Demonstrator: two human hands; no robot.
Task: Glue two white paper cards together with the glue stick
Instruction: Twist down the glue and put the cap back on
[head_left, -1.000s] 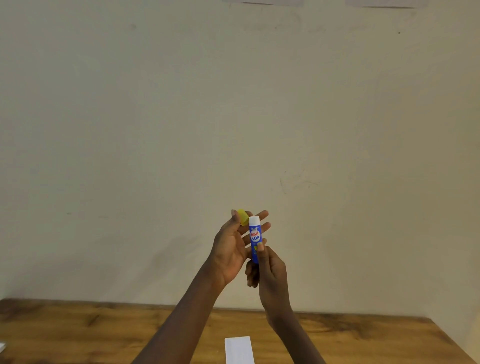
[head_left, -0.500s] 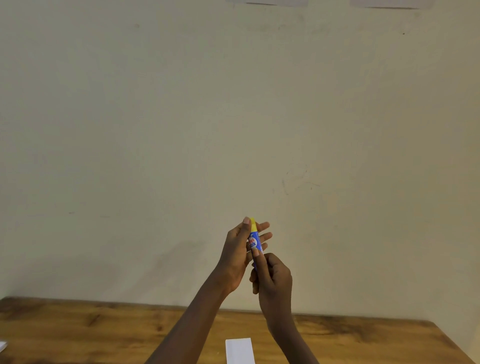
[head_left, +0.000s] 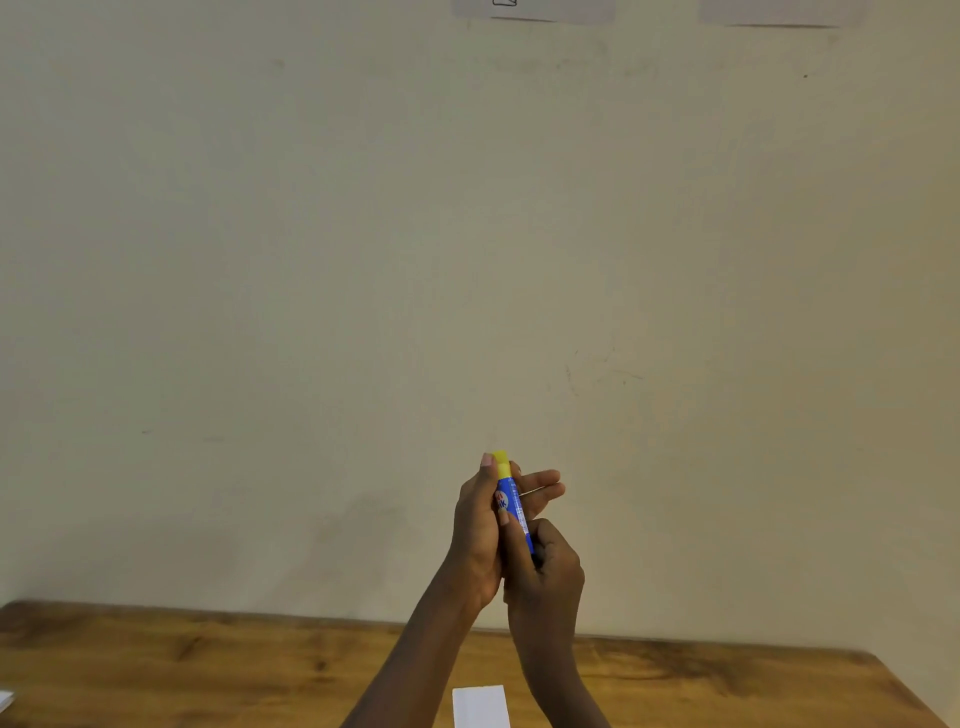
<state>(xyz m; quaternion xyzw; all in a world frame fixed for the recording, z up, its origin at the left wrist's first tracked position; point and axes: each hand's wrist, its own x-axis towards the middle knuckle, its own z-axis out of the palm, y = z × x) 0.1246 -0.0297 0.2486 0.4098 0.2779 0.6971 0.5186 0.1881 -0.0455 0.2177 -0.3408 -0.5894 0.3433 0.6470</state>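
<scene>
I hold a blue glue stick (head_left: 514, 506) upright in front of the wall, well above the table. Its yellow cap (head_left: 501, 462) sits on top of the tube. My right hand (head_left: 545, 577) grips the lower end of the tube. My left hand (head_left: 480, 525) is against the upper part, thumb beside the cap and fingers spread behind it. A white paper card (head_left: 480, 706) lies flat on the wooden table (head_left: 208, 670) at the bottom edge of the view, partly cut off, between my forearms.
A second white scrap (head_left: 5, 699) shows at the table's far left edge. The bare cream wall (head_left: 467, 260) fills most of the view, with two paper sheets (head_left: 535, 9) at the top.
One second ago the yellow cap was off, held in my left fingers beside the white tip. The cap went onto the tube, and both hands have sunk slightly.
</scene>
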